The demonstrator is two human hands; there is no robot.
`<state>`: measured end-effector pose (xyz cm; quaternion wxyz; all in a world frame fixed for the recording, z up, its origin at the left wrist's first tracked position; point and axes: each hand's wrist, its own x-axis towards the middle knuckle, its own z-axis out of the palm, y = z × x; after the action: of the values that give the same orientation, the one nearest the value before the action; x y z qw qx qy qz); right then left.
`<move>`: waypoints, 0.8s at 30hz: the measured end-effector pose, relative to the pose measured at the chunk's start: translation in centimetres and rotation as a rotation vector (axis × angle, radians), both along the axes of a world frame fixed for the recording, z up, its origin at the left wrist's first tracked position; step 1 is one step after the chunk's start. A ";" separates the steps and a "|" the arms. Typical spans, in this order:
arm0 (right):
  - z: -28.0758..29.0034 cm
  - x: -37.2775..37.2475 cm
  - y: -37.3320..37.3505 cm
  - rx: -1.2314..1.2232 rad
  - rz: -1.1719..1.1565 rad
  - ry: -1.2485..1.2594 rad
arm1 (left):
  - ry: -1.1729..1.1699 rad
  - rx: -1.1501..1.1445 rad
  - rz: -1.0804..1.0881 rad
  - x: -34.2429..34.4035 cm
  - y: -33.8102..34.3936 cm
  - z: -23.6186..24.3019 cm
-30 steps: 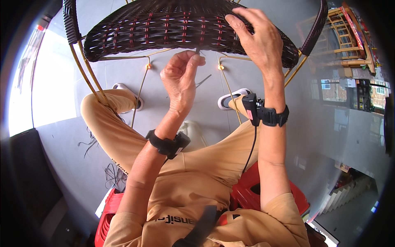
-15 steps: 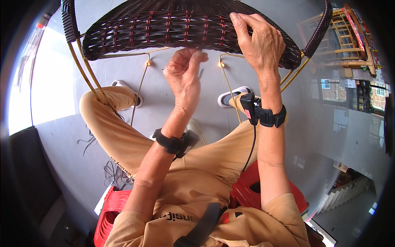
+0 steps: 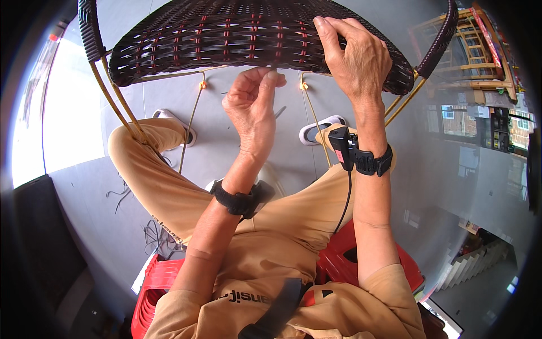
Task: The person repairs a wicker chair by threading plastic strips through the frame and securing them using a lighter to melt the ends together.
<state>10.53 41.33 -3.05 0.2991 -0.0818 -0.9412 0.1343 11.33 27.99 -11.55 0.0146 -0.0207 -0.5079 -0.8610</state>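
Pinches thumb and forefinger of the left hand (image 3: 252, 105) narrowly together just under the middle of the near edge of the dark woven seat (image 3: 217, 42); cannot make out anything between the tips. Lays the right hand (image 3: 359, 62), half curled, over the same edge toward its right corner, apparently to steady the weave; cannot tell how firmly. Has the seat close in front, above a golden metal frame (image 3: 202, 86), presumably for easy reach.

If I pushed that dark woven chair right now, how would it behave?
The dark woven chair is probably light for its size, given its slender gold-coloured rods. Its interlaced strips might give slightly, while the rods would probably stay stiff.
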 end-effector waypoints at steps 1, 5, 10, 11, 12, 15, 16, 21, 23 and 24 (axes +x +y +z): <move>0.0 0.0 0.0 -0.003 0.006 0.004 | -0.005 -0.009 0.001 0.0 0.0 0.0; 0.1 0.0 -0.2 -0.010 -0.003 -0.018 | 0.002 0.000 0.013 -0.1 0.0 0.0; -0.2 -0.1 0.1 -0.004 0.008 0.034 | 0.017 -0.009 0.021 -0.1 0.1 0.1; -0.2 -0.1 0.0 -0.002 0.006 0.031 | 0.020 -0.009 0.026 -0.1 0.1 0.1; -0.2 -0.1 0.0 -0.003 0.005 0.029 | 0.017 -0.011 0.025 -0.1 0.1 0.2; -0.2 0.0 0.1 -0.006 -0.020 0.008 | -0.025 -0.037 0.013 -0.1 0.1 0.3; -0.3 0.0 0.2 -0.002 -0.016 0.008 | -0.004 -0.018 0.019 -0.1 0.2 0.3; -0.4 0.0 0.1 0.003 -0.008 0.026 | 0.049 -0.008 0.048 -0.2 0.2 0.4; -0.4 0.2 0.2 0.002 -0.023 0.038 | 0.058 -0.047 0.064 -0.1 0.3 0.7; -0.4 0.1 0.2 0.004 -0.023 0.034 | 0.055 -0.045 0.064 -0.1 0.2 0.7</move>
<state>10.60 41.52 -3.49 0.3169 -0.0896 -0.9352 0.1305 11.20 28.23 -10.86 0.0557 -0.0284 -0.5271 -0.8475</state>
